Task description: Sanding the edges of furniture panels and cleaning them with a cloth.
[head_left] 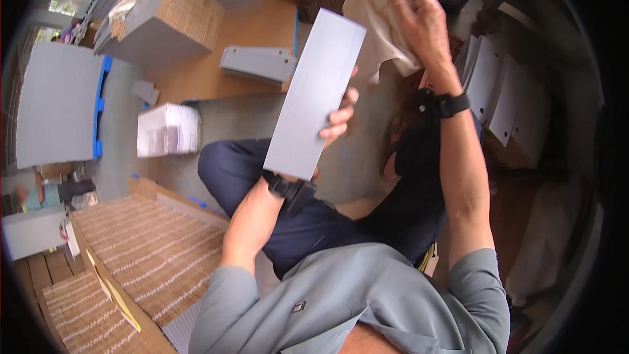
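Grey floor (367, 151) carries most items. White bundle of flat sheets (168, 130) rests on floor at 9 o'clock. Wooden platform (252, 39) at 12 o'clock bears small stack of grey flat boards (257, 64) and tall stack of corrugated sheets (173, 16) at 11. Brown corrugated stacks (147, 255) at 7 o'clock. Large grey panel (56, 101) on blue pallet (99, 108) at 9 o'clock.

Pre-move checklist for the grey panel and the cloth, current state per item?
1. Left hand has a grip on the grey panel: ok, fingers wrap its right edge.
2. Right hand holds the beige cloth: ok.
3. Cloth touching the panel: cannot tell, they overlap near its top corner.
4. Panel face clean: cannot tell.
5. Panel clear of the lap: ok, held up, tilted.
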The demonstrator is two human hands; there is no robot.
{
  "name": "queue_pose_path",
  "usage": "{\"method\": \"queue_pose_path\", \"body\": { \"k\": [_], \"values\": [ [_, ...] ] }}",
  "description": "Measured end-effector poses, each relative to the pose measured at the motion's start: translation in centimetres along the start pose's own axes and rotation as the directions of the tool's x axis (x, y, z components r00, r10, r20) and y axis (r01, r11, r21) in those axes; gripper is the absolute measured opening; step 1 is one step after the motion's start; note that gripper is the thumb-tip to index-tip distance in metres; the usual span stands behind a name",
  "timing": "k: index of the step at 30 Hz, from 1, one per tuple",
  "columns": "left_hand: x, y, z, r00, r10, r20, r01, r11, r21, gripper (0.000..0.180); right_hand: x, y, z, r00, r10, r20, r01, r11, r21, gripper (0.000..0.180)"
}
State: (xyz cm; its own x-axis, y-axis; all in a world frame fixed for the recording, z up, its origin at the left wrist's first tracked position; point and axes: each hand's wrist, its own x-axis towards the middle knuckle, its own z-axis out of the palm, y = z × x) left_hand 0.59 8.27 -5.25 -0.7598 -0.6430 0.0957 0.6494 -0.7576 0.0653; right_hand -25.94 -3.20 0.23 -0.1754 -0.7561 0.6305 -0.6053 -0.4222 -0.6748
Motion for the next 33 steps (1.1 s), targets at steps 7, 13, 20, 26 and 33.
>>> {"method": "queue_pose_path", "body": {
  "k": [7,13,20,26,33],
  "values": [
    [0.3,1.4,0.8,0.981,0.173,-0.089,-0.158,0.975,0.154,0.087,-1.1,-2.3,0.4,0.995,-0.080,0.059,0.078,0.996,0.034,0.029],
    [0.2,1.3,2.9,0.905,0.357,-0.230,-0.193,0.829,0.525,0.095,-3.5,-5.6,1.5,0.938,-0.248,0.241,0.232,0.968,0.093,0.024],
    [-0.2,2.2,2.2,0.906,0.362,-0.221,-0.109,0.702,0.704,0.084,-5.2,-8.0,2.4,0.868,-0.335,0.367,0.281,0.940,0.194,0.022],
    [0.3,0.9,4.0,0.845,0.457,-0.279,-0.163,0.715,0.680,0.083,-6.7,-8.8,2.1,0.702,-0.427,0.571,0.223,0.892,0.393,0.020],
    [-0.2,-0.1,3.2,0.845,0.427,-0.323,-0.136,0.755,0.641,0.081,-9.3,-8.0,0.3,0.635,-0.397,0.663,0.110,0.896,0.431,0.027]
  ]
}}
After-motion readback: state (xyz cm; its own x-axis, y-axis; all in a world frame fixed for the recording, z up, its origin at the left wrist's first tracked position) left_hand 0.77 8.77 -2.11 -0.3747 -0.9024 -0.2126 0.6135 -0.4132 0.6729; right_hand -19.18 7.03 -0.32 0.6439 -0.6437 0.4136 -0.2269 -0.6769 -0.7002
